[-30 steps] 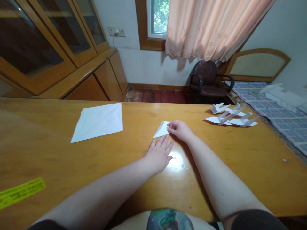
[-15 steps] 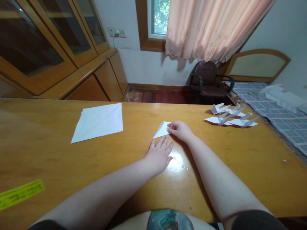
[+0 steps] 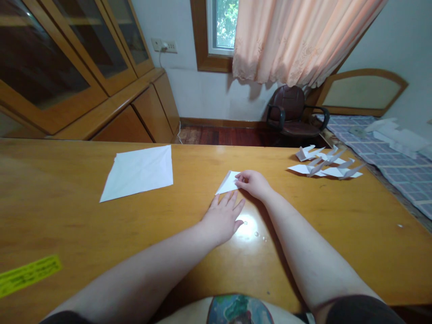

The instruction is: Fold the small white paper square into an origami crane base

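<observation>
A small folded piece of white paper (image 3: 227, 182) lies on the wooden table, with a narrow slanted flap along its left side. My right hand (image 3: 254, 184) pinches its right part between thumb and fingers, which cover that end. Spread flat on the table, my left hand (image 3: 224, 218) has its fingertips along the paper's near edge. To the left rests a larger sheet of white paper (image 3: 140, 173) with faint creases. Several folded paper cranes (image 3: 326, 163) stand grouped at the far right of the table.
The wooden table (image 3: 189, 279) bears a yellow label (image 3: 30, 274) at its left. Beyond the far edge are a brown armchair (image 3: 292, 110) and a glass-fronted cabinet (image 3: 111, 72). A bed with a checked cover (image 3: 364, 135) adjoins the right side.
Almost nothing differs. My left hand has shifted very slightly against the near edge of the folded paper, while my right hand keeps its pinch.
</observation>
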`<state>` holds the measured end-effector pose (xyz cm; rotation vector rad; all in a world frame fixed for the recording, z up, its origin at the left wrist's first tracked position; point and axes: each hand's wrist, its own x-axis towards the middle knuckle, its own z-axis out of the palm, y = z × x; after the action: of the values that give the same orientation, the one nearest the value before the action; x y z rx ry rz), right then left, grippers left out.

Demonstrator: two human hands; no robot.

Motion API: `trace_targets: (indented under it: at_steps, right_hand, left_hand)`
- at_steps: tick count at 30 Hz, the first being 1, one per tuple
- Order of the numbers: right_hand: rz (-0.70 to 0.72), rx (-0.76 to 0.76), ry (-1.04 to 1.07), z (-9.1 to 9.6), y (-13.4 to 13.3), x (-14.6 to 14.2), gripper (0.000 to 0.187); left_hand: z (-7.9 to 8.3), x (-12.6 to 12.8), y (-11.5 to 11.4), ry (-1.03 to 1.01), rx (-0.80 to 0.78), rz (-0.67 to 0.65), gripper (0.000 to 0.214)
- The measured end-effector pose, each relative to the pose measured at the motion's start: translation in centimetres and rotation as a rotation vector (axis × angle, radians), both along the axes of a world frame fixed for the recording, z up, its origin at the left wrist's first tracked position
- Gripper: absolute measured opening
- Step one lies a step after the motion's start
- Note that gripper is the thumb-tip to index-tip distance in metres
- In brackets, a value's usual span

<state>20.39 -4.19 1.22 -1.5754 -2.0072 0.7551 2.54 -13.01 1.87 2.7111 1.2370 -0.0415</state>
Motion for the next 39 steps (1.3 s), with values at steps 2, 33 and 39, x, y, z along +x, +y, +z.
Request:
trace_targets:
  at_steps: [2,33,39]
  right_hand:
    - [0.001,-0.004,0.000,-0.1,0.0,0.0,0.015]
    - [-0.011,-0.006,0.023,-0.2,0.0,0.0,0.013]
    - [-0.015,-0.005,0.028,-0.2,0.0,0.0,0.013]
  left_hand:
    - [-0.1,0.0,0.1,-0.001,0.010,-0.013,0.064]
    - [0.4,-0.1,0.3,0.021,0.013,-0.041,0.066]
    - [0.3,-0.1,0.3,0.015,0.014,-0.039,0.065]
